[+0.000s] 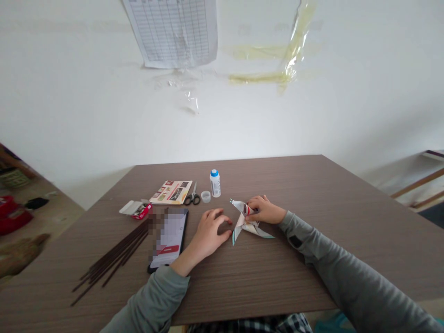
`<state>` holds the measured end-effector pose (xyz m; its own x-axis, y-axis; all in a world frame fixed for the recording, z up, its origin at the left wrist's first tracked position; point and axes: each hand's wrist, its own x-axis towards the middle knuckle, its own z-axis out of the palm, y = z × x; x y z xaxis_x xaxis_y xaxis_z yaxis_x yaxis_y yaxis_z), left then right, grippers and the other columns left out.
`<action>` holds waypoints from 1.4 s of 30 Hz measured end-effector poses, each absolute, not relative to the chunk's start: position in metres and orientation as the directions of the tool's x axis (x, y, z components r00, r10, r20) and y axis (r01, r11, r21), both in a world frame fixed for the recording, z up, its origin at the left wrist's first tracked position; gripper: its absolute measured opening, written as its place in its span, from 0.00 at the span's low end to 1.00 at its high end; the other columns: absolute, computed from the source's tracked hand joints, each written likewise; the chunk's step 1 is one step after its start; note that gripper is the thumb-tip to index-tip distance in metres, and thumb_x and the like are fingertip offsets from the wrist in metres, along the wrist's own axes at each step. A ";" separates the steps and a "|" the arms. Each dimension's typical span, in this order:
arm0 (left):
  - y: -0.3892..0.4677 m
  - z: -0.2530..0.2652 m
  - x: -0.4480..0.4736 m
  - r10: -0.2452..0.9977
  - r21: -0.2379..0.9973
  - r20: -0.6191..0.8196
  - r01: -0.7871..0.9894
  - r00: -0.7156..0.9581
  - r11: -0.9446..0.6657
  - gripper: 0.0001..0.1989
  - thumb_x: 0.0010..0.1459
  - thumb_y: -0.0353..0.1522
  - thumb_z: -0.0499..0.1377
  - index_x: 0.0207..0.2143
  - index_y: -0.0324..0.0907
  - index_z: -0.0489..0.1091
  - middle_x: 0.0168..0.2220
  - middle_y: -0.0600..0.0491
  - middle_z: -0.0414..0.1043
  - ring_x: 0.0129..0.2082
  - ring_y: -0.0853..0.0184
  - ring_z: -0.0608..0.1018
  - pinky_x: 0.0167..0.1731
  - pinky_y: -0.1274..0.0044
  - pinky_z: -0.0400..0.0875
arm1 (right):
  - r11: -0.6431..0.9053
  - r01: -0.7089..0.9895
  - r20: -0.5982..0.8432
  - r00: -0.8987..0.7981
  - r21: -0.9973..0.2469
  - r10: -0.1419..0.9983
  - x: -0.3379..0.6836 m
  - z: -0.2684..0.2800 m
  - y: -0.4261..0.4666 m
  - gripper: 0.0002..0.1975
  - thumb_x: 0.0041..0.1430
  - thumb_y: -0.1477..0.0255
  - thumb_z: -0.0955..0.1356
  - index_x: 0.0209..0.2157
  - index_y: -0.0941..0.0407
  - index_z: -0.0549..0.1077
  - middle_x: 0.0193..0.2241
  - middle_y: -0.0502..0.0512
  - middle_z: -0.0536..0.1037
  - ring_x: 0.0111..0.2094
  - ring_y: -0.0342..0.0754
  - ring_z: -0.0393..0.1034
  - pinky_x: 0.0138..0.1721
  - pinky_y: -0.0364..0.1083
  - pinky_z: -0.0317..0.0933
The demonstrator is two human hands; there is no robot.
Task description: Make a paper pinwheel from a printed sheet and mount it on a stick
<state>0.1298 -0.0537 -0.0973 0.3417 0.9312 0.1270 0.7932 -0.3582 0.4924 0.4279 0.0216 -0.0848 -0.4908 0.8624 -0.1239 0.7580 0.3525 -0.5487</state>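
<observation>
A paper pinwheel (239,224), made of printed paper with several pointed blades, lies on the brown table in front of me. My right hand (266,210) grips it from the right, fingers closed over its far side and covering part of it. To its left, my left hand (210,233) rests above the tabletop with thumb and fingers curved apart and nothing between them. The left fingertips come close to the blades; whether they touch, I cannot tell.
Behind the hands stand a white glue bottle (215,184) with a blue top, a small translucent cap (206,197), scissors (193,196) and folded printed paper (171,192). Leftward lie an open red-and-white box (140,210), several thin dark sticks (116,252) and a phone (169,238).
</observation>
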 end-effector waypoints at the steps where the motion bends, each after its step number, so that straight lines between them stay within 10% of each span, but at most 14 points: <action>1: -0.054 -0.098 0.129 0.930 0.493 0.125 0.792 0.344 -0.360 0.11 0.73 0.33 0.78 0.55 0.54 0.93 0.77 0.44 0.86 0.81 0.39 0.81 0.84 0.44 0.77 | 0.351 0.759 -0.126 -0.490 -0.548 0.863 0.428 -0.084 0.022 0.11 0.72 0.55 0.86 0.46 0.46 0.96 0.67 0.62 0.93 0.82 0.78 0.72 0.90 0.89 0.43; 42: -0.058 -0.094 0.139 0.944 0.523 0.104 0.790 0.313 -0.319 0.12 0.72 0.35 0.78 0.56 0.53 0.92 0.79 0.41 0.84 0.83 0.37 0.79 0.86 0.41 0.74 | 0.188 0.905 -0.084 -0.237 -0.381 0.968 0.393 -0.087 0.005 0.10 0.79 0.65 0.77 0.50 0.44 0.97 0.59 0.61 0.93 0.78 0.71 0.72 0.88 0.76 0.56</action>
<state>0.1387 -0.0577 -0.0937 0.3128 0.9441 0.1036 0.7905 -0.3193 0.5227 0.3927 0.0050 -0.0867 -0.2366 0.9680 -0.0839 0.9054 0.1883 -0.3805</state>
